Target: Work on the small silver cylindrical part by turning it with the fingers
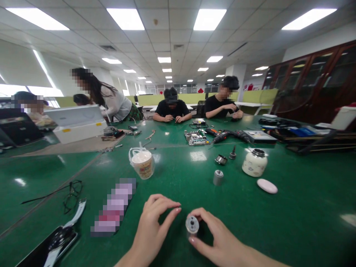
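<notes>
My right hand (215, 237) pinches a small silver metal cylinder (192, 224) between thumb and fingers, close to the green table (292, 222). My left hand (154, 228) is beside it on the left, fingers curled, index fingertip near the cylinder but not clearly touching. Farther out on the table lie a second small grey cylinder (218, 177), a metal ring-shaped part (221, 160), a small dark knob-like part (233, 152), a white jar-shaped body (254, 162) and a pale pink oval lid (267, 185).
A cup in a plastic bag (142, 162), glasses (72, 195), a watch (75, 217) and a phone (48, 246) lie to the left. A circuit board (195, 138), a drill (228, 136) and a white case (76, 122) sit farther back. Several people work at the far edge.
</notes>
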`<state>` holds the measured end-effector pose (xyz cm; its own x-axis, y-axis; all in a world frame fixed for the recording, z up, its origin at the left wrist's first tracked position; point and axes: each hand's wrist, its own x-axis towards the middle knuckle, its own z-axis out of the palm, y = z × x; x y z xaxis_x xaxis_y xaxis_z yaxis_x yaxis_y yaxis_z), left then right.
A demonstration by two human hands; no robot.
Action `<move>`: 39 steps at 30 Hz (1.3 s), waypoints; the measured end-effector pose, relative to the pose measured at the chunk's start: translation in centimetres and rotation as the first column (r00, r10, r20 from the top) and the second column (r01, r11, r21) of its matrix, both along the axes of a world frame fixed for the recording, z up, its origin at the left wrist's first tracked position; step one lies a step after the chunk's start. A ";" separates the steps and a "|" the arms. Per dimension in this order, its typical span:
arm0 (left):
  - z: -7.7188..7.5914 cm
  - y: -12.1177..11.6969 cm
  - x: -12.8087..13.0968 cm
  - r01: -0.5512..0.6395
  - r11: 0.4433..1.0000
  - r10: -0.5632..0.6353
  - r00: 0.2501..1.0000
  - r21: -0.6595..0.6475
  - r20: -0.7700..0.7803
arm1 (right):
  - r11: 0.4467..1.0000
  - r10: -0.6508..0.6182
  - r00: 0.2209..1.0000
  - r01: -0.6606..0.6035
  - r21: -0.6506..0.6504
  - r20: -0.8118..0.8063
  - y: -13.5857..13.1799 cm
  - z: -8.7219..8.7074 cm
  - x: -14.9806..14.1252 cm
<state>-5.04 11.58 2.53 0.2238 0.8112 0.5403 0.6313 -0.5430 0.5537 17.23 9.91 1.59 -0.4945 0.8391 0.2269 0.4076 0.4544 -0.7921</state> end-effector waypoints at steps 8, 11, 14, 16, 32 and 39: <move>0.6 -1.5 2.8 0.177 0.983 -0.174 0.983 -0.052 0.063 | 1.000 0.014 1.000 -0.014 0.020 0.007 0.0 0.0 -0.1; 0.4 -1.4 2.8 0.191 0.981 -0.188 0.977 -0.016 0.095 | 1.000 0.017 1.000 -0.017 0.027 0.004 0.0 0.1 -0.1; 0.4 -1.4 2.9 0.181 0.983 -0.180 0.978 0.002 0.109 | 1.000 0.016 1.000 -0.016 0.025 0.007 -0.1 0.1 -0.1; 0.4 -1.5 3.0 0.197 0.980 -0.197 0.973 0.008 0.121 | 1.000 0.017 1.000 -0.017 0.026 0.014 -0.1 0.1 -0.2; -2.9 -1.7 2.3 0.212 0.970 -0.201 0.975 -0.116 0.098 | 0.988 -0.055 0.979 0.082 0.132 -0.196 -0.2 0.8 0.5; -2.4 -1.7 2.4 0.236 0.969 -0.234 0.972 -0.074 0.035 | 0.985 -0.090 0.987 0.108 0.133 -0.137 0.2 2.4 -0.5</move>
